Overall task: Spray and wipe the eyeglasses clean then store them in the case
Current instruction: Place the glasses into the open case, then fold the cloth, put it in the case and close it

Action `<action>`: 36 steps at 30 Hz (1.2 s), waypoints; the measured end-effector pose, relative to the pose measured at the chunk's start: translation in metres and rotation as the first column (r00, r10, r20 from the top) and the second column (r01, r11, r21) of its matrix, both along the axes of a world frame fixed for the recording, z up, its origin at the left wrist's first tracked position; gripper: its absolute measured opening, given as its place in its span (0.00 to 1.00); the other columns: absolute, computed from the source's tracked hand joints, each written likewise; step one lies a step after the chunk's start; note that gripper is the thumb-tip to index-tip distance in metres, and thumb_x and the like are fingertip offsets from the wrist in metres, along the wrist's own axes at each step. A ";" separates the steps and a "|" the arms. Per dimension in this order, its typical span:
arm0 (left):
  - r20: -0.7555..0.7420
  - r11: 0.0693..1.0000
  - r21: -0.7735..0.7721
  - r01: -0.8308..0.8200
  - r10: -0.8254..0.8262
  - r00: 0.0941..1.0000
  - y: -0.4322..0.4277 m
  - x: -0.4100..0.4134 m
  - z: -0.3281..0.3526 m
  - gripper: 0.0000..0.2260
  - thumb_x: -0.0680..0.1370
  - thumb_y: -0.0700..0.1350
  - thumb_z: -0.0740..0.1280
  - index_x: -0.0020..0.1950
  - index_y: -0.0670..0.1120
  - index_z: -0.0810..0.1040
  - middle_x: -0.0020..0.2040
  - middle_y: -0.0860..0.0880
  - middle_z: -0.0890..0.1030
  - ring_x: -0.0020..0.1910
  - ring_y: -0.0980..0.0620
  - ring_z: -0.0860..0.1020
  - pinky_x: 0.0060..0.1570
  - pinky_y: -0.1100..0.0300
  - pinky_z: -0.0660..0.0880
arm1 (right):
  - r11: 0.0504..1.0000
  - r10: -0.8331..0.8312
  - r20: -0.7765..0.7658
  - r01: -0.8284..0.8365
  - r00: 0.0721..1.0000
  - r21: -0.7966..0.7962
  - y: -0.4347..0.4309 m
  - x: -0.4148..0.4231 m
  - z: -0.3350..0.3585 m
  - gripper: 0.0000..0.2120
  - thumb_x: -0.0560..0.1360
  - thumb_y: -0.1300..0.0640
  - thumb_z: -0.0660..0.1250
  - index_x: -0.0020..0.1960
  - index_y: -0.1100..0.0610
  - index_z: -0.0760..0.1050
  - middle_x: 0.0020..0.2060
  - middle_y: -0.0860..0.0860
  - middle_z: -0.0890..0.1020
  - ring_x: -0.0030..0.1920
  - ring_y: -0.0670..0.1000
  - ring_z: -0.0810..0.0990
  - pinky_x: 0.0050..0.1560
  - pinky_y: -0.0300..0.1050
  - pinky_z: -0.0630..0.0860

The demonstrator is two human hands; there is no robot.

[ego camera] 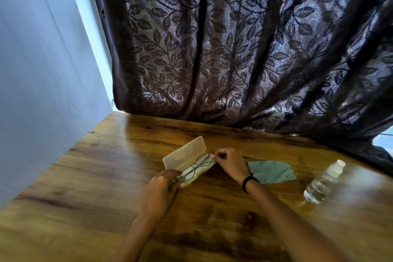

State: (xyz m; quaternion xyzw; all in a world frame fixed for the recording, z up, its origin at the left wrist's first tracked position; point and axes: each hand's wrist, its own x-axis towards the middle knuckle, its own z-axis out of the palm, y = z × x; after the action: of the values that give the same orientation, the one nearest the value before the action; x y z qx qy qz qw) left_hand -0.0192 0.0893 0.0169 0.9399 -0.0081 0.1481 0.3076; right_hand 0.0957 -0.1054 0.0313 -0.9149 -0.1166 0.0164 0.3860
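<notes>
- Eyeglasses (196,166): folded, lying inside the open case (184,154), whose lid is raised along its far-left side.
- Left hand (161,187): curled around the case's near end.
- Right hand (227,161): fingertips pinch the eyeglasses at the case's far end.
- Cloth (271,171): flat, right of the case.
- Spray bottle (323,183): standing farther right of the case, well apart.
- Table (95,176): wood runs left of the case to the wall (42,70).
- Curtain (234,49): hangs behind the case, hem on the table's far edge.
</notes>
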 end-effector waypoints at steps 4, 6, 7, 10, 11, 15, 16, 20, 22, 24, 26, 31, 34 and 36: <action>0.007 1.000 0.000 -0.017 0.017 1.000 0.001 0.000 0.002 0.14 0.72 0.44 0.70 0.57 0.49 0.78 0.58 0.49 0.80 0.51 0.54 0.79 0.48 0.66 0.73 | 0.995 -0.004 -0.025 0.007 1.000 0.104 -0.002 -0.002 0.002 0.12 0.75 0.51 0.66 0.49 0.59 0.80 0.42 0.53 0.82 0.43 0.52 0.80 0.43 0.49 0.77; 0.001 1.000 0.013 -0.007 0.007 1.000 0.001 0.002 0.003 0.14 0.72 0.45 0.70 0.57 0.50 0.79 0.58 0.49 0.80 0.50 0.55 0.79 0.46 0.69 0.71 | 0.990 -0.008 -0.026 0.012 1.000 0.138 -0.006 -0.004 0.004 0.11 0.74 0.52 0.66 0.50 0.59 0.80 0.46 0.55 0.82 0.46 0.54 0.80 0.47 0.52 0.79; -0.004 1.000 0.022 0.001 -0.001 1.000 0.001 0.003 0.004 0.14 0.72 0.46 0.71 0.57 0.50 0.79 0.58 0.49 0.80 0.50 0.55 0.78 0.45 0.70 0.70 | 0.989 -0.016 -0.025 0.020 1.000 0.147 -0.008 -0.004 0.004 0.11 0.74 0.52 0.66 0.51 0.59 0.80 0.47 0.55 0.82 0.47 0.54 0.80 0.49 0.53 0.79; -0.003 1.000 0.016 0.027 -0.027 1.000 0.004 0.007 0.009 0.14 0.71 0.48 0.71 0.56 0.50 0.79 0.58 0.49 0.80 0.51 0.54 0.78 0.45 0.67 0.72 | 0.993 -0.041 0.000 0.041 0.999 0.106 -0.021 -0.007 0.006 0.11 0.75 0.52 0.66 0.51 0.58 0.79 0.48 0.55 0.81 0.49 0.54 0.79 0.50 0.53 0.79; 0.002 0.999 0.014 0.039 -0.039 0.999 0.003 0.009 0.012 0.14 0.72 0.48 0.71 0.56 0.50 0.79 0.58 0.48 0.80 0.52 0.53 0.79 0.46 0.64 0.74 | 0.993 -0.053 0.015 0.051 0.998 0.103 -0.026 -0.009 0.008 0.10 0.75 0.53 0.66 0.50 0.57 0.79 0.47 0.55 0.82 0.48 0.53 0.79 0.50 0.52 0.79; 0.052 0.997 0.020 0.073 -0.074 0.996 -0.009 0.021 0.028 0.14 0.71 0.49 0.70 0.56 0.49 0.79 0.59 0.48 0.80 0.53 0.50 0.79 0.48 0.55 0.79 | 0.980 -0.137 0.081 0.123 0.987 0.155 -0.058 -0.016 0.011 0.06 0.75 0.57 0.66 0.48 0.59 0.79 0.43 0.53 0.82 0.44 0.50 0.79 0.47 0.44 0.77; 0.064 0.995 0.029 0.092 -0.094 0.994 -0.016 0.025 0.031 0.14 0.71 0.49 0.70 0.56 0.49 0.79 0.58 0.48 0.80 0.53 0.51 0.79 0.48 0.56 0.78 | 0.975 -0.169 0.089 0.153 0.982 0.158 -0.067 -0.017 0.011 0.06 0.75 0.58 0.65 0.48 0.60 0.78 0.43 0.54 0.82 0.44 0.50 0.79 0.47 0.43 0.76; 0.045 0.980 0.052 0.191 -0.194 0.980 -0.052 0.040 0.036 0.14 0.73 0.50 0.68 0.58 0.51 0.77 0.59 0.52 0.79 0.57 0.55 0.76 0.54 0.60 0.73 | 0.953 -0.286 0.084 0.275 0.954 0.124 -0.098 -0.025 0.005 0.04 0.75 0.61 0.65 0.48 0.59 0.77 0.44 0.53 0.81 0.46 0.51 0.78 0.45 0.42 0.75; -0.011 0.961 0.090 0.261 -0.261 0.965 -0.074 0.047 0.036 0.15 0.75 0.53 0.66 0.61 0.52 0.75 0.61 0.53 0.78 0.59 0.56 0.74 0.58 0.59 0.72 | 0.943 -0.330 0.101 0.323 0.939 0.079 -0.110 -0.028 0.001 0.04 0.74 0.63 0.66 0.48 0.59 0.77 0.46 0.54 0.81 0.47 0.51 0.78 0.44 0.41 0.75; -0.087 0.940 0.116 0.321 -0.313 0.946 -0.096 0.053 0.035 0.17 0.76 0.54 0.64 0.63 0.52 0.73 0.62 0.52 0.76 0.59 0.55 0.74 0.58 0.58 0.70 | 0.935 -0.354 0.087 0.353 0.931 0.029 -0.118 -0.032 -0.002 0.08 0.74 0.65 0.65 0.51 0.59 0.78 0.50 0.55 0.82 0.50 0.52 0.79 0.46 0.42 0.76; -0.134 0.912 0.145 0.384 -0.367 0.921 -0.115 0.059 0.032 0.17 0.76 0.54 0.63 0.64 0.51 0.72 0.63 0.51 0.76 0.59 0.54 0.74 0.58 0.58 0.71 | 0.931 -0.365 0.074 0.366 0.928 -0.005 -0.124 -0.036 -0.005 0.10 0.73 0.67 0.64 0.53 0.59 0.77 0.51 0.55 0.81 0.50 0.50 0.78 0.46 0.40 0.75; -0.145 0.852 0.189 0.488 -0.467 0.872 -0.148 0.072 0.016 0.16 0.76 0.53 0.63 0.62 0.50 0.73 0.65 0.52 0.74 0.60 0.54 0.73 0.58 0.57 0.72 | 0.942 -0.312 0.130 0.324 0.941 -0.088 -0.136 -0.046 -0.012 0.12 0.72 0.65 0.66 0.56 0.59 0.77 0.56 0.56 0.80 0.55 0.53 0.78 0.55 0.44 0.75; -0.109 0.843 0.232 0.486 -0.474 0.874 -0.162 0.079 0.007 0.15 0.77 0.53 0.62 0.61 0.50 0.75 0.63 0.53 0.75 0.61 0.55 0.72 0.57 0.58 0.72 | 0.936 -0.277 0.143 0.301 0.950 -0.184 -0.141 -0.046 -0.018 0.12 0.73 0.61 0.67 0.56 0.59 0.77 0.57 0.55 0.79 0.59 0.54 0.75 0.58 0.47 0.73; -0.122 0.839 0.244 0.486 -0.471 0.874 -0.170 0.084 0.002 0.15 0.77 0.53 0.62 0.62 0.50 0.74 0.63 0.53 0.74 0.61 0.54 0.71 0.58 0.56 0.71 | 0.931 -0.252 0.171 0.287 0.952 -0.226 -0.142 -0.046 -0.022 0.11 0.73 0.60 0.66 0.55 0.58 0.78 0.55 0.54 0.80 0.58 0.53 0.75 0.58 0.46 0.73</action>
State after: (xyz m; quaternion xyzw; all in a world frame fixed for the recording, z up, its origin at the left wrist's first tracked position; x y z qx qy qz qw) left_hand 0.0646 -0.0809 0.0187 0.9445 -0.2536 0.0373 0.2056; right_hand 0.0495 -0.2469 0.0097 -0.9622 -0.0133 -0.0863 0.2582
